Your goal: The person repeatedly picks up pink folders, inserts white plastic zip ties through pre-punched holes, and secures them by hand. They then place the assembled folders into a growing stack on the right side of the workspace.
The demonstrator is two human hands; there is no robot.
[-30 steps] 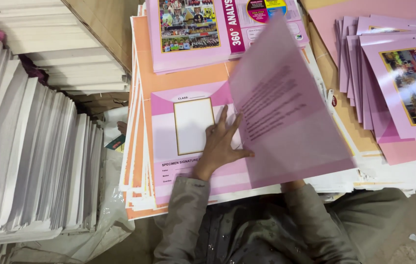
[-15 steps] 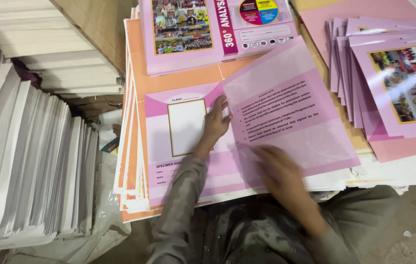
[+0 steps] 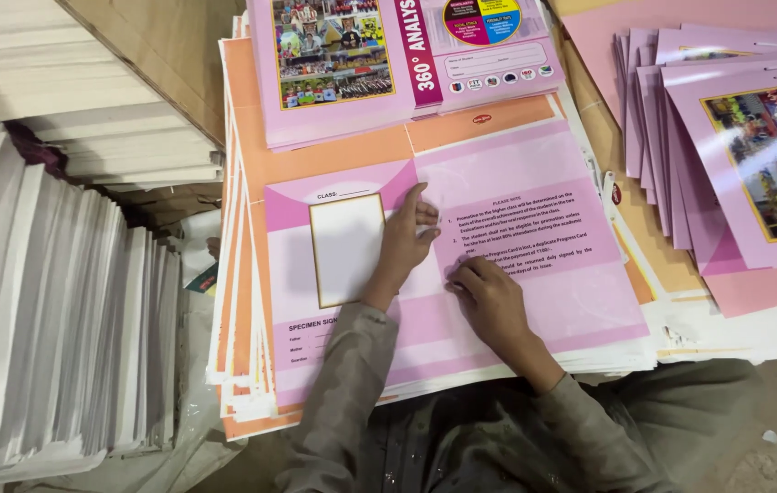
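Stacked printed sheets cover the worktable; topmost lies a pink card sheet (image 3: 461,274), its long axis left to right. Left hand (image 3: 406,239) presses flat on its centre fold, holding nothing; right hand (image 3: 489,297), beside it, rests with fingers curled, nothing gripped.

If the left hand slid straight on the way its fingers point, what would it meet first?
Past the pink sheet it presses, the left hand would likely first meet the pile of photo covers lying above it.
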